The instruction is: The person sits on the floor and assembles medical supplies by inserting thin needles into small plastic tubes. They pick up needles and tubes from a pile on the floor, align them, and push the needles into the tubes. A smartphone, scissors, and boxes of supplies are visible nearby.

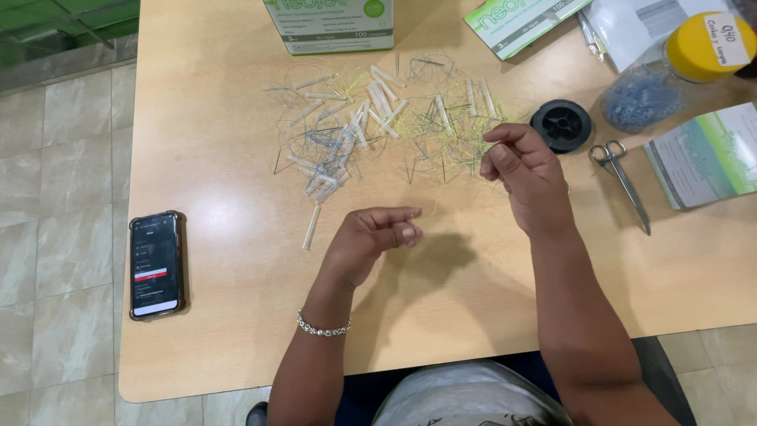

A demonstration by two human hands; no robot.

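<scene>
My left hand (pixel 371 237) hovers over the wooden table (pixel 221 315), its fingers pinched together on something very thin, likely a fine thread that I can barely see. My right hand (pixel 520 170) is raised to the right of it, fingers curled and pinched as if on the same thin strand. Just beyond both hands lies a scattered pile of small clear plastic tubes (pixel 347 134) and thin wires with yellow thread (pixel 441 126).
A black phone (pixel 155 264) lies at the left. Small scissors (pixel 623 177), a black spool (pixel 561 124), a yellow-lidded jar (pixel 702 47), a bag of blue bits (pixel 639 99) and green-white boxes (pixel 331 24) sit along the far and right sides.
</scene>
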